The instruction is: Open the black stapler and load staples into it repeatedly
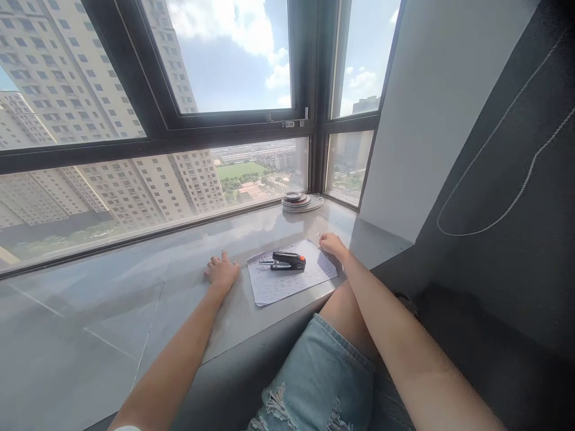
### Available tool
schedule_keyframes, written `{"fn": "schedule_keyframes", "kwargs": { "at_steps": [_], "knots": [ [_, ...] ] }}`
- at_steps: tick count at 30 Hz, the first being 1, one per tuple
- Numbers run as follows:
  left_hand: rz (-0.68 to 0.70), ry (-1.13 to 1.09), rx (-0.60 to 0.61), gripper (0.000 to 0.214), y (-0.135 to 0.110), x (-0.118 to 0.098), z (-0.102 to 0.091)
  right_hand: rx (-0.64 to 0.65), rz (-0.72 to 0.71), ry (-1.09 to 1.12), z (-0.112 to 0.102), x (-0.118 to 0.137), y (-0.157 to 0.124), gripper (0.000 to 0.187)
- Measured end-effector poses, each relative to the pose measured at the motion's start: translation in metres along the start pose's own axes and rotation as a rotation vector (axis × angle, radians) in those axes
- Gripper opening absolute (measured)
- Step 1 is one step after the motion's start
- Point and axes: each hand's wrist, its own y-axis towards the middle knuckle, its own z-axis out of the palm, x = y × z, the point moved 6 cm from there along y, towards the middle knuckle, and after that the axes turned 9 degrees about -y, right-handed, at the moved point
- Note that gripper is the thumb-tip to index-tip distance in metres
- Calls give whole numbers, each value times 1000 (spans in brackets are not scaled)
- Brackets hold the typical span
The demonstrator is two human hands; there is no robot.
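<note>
A black and orange stapler (284, 261) lies on a printed sheet of paper (291, 280) on the grey stone windowsill (135, 299). My left hand (221, 270) rests palm down on the sill just left of the paper, fingers spread, holding nothing. My right hand (333, 244) sits at the paper's far right corner with its fingers curled together on the sheet's edge; whether anything small is in them is hidden. The stapler lies between the two hands, touched by neither.
A stack of round plates or coasters (299, 202) stands at the back by the window corner. Large dark-framed windows (309, 90) run along the sill's far side. A white wall (431, 114) and dark padded surface (516, 239) close the right. My knee in torn denim shorts (323, 377) is below.
</note>
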Motion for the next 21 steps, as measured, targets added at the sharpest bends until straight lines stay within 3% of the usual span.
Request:
{"fn": "schedule_keyframes", "kwargs": {
  "at_steps": [6,13,18,21],
  "knots": [
    [204,66,48,36,4,-6,5,14,-27,-26,0,5,1,20],
    [225,-23,48,23,6,-6,9,38,-45,-31,0,9,-1,18],
    [197,-94,-28,15,3,-8,4,48,-56,-26,-1,8,-3,19],
    [312,-246,-134,17,1,-20,-6,55,-62,-20,-1,9,-5,19]
  ]
}}
